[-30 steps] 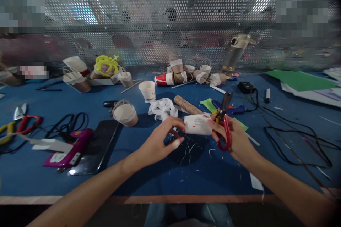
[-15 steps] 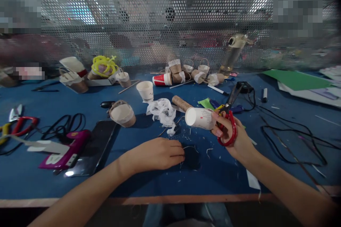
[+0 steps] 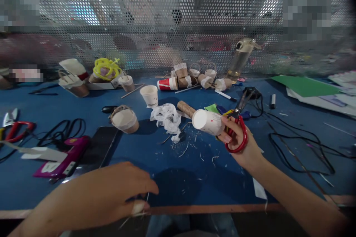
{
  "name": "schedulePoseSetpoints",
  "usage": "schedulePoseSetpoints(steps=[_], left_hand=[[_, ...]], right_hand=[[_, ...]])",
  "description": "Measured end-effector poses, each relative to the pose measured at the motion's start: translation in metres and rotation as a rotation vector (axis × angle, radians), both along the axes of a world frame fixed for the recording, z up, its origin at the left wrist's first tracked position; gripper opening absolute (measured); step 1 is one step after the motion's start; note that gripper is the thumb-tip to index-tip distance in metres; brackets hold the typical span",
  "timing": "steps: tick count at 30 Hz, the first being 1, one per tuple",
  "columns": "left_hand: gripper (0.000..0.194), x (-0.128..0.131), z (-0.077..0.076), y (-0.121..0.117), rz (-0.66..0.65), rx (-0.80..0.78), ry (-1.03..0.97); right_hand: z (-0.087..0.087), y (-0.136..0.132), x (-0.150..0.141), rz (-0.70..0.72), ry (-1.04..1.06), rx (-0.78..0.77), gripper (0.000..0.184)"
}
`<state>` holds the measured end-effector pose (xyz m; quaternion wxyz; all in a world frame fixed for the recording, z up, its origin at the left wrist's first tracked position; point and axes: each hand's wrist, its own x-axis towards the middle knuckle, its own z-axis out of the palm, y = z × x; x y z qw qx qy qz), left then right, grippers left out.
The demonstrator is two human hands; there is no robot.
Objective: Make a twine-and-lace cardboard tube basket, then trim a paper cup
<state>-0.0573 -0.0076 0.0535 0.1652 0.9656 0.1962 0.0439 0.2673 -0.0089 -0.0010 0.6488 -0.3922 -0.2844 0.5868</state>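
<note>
In my right hand are a white paper cup, tipped on its side with its round white end facing left, and red-handled scissors. The scissors' handles loop around my fingers and the dark blades point up and away. My left hand is low at the table's front edge, palm down, thumb and fingers apart. Thin white thread scraps show by its fingertips; whether any cling to the skin I cannot tell. Beyond the hands lie crumpled white strips and a roll of brown twine.
An upright paper cup and a twine-wrapped cup stand left of centre. A purple glue gun rests beside a black phone. Pliers lie far left, black cables right. A bottle stands against the perforated metal screen.
My left hand has moved from the table's middle left and toward me to the front edge, its fingers spreading. My right hand keeps the cup and scissors in nearly the same place.
</note>
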Motion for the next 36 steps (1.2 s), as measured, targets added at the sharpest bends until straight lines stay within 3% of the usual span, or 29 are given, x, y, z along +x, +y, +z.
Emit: schedulePoseSetpoints(steps=[2,5,9,10,12,15,18,19,21,22,24,25,28,31,34,36], left_hand=[[0.03,0.0,0.007,0.007,-0.001,-0.042,0.058],[0.027,0.024,-0.004,0.024,0.088,0.0,0.033],[0.036,0.054,-0.031,0.036,-0.068,0.06,0.023],[0.034,0.056,-0.034,0.036,-0.148,0.058,0.026],[0.021,0.051,-0.032,0.036,-0.177,0.039,0.009],[0.038,0.04,-0.023,0.038,0.024,0.076,-0.045],[0.018,0.043,-0.025,0.04,0.189,0.018,-0.168],[0.026,0.047,-0.029,0.039,0.262,-0.025,-0.219],[0.068,0.057,-0.039,0.038,0.402,-0.193,-0.364],[0.071,0.062,-0.044,0.036,0.428,-0.322,-0.444],[0.049,0.066,-0.051,0.035,0.396,-0.565,-0.602],[0.047,0.066,-0.052,0.035,0.362,-0.641,-0.665],[0.048,0.055,-0.049,0.037,0.271,-0.72,-0.765],[0.052,0.04,-0.043,0.04,0.224,-0.526,-0.697],[0.06,0.032,-0.04,0.043,0.061,-0.353,-0.565],[0.057,0.031,-0.04,0.044,-0.016,-0.274,-0.529]], right_hand=[[-0.002,-0.001,-0.004,0.039,0.017,-0.001,0.024],[-0.008,-0.002,-0.009,0.128,0.021,-0.011,0.024],[-0.013,-0.003,-0.01,0.218,-0.002,-0.019,0.022],[-0.014,-0.003,-0.01,0.232,-0.01,-0.02,0.021],[-0.015,-0.004,-0.009,0.258,-0.026,-0.025,0.018],[-0.016,-0.005,-0.009,0.291,-0.055,-0.035,0.018],[-0.016,-0.006,-0.011,0.331,-0.107,-0.051,0.022],[-0.016,-0.007,-0.012,0.35,-0.131,-0.058,0.023],[-0.015,-0.008,-0.016,0.397,-0.192,-0.066,0.029],[-0.014,-0.009,-0.018,0.425,-0.23,-0.068,0.032],[-0.013,-0.011,-0.023,0.486,-0.324,-0.069,0.038],[-0.012,-0.013,-0.025,0.515,-0.382,-0.068,0.041],[-0.012,-0.016,-0.025,0.554,-0.61,-0.057,0.043],[-0.013,-0.014,-0.016,0.441,-0.94,-0.017,0.031],[-0.014,-0.007,-0.002,0.293,-1.293,0.047,0.012],[-0.013,-0.004,0.004,0.272,-1.474,0.075,0.015]])
